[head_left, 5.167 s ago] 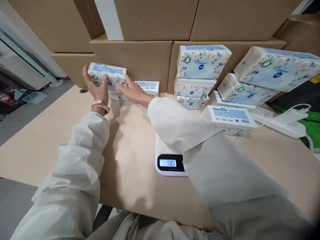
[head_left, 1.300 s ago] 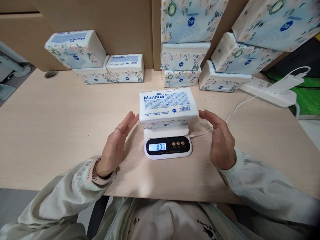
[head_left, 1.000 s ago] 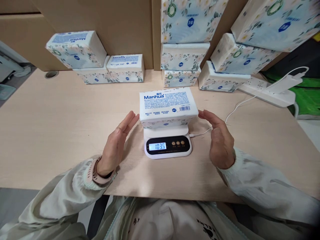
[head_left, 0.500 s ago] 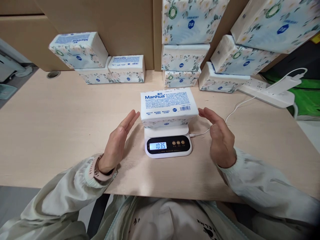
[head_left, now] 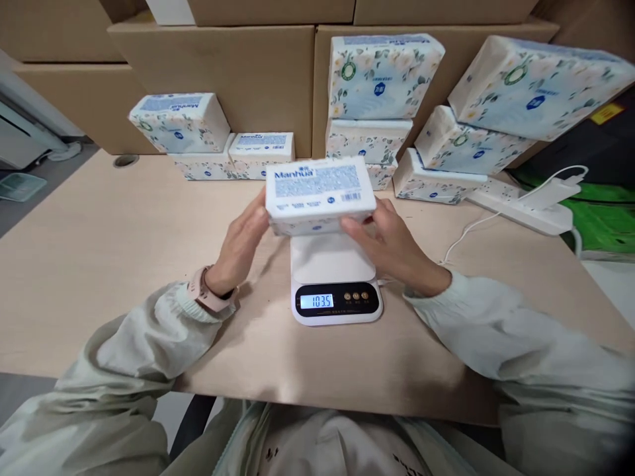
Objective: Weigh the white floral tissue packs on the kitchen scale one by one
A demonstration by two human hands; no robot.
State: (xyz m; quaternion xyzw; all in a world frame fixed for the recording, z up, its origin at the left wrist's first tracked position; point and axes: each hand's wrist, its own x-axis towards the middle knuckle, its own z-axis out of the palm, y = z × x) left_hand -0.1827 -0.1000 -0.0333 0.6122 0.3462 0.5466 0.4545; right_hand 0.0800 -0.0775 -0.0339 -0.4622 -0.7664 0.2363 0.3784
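Note:
A white and blue pack of tissues marked Manhua is held raised above the white kitchen scale. My left hand presses against the pack's left end. My right hand grips its right end, thumb on the front face and the other fingers partly hidden behind. Below the pack, the scale's bare platform shows, and its lit display reads 103.5. A pink watch band circles my left wrist.
More tissue packs are piled at the back left, back middle and back right, before cardboard boxes. A white power strip lies at the right, its cable running to the scale on the wooden table.
Both hands, apart from the pack before, have closed in on its ends. The pack has lifted off the scale and shifted slightly left. The view has tilted up a little.

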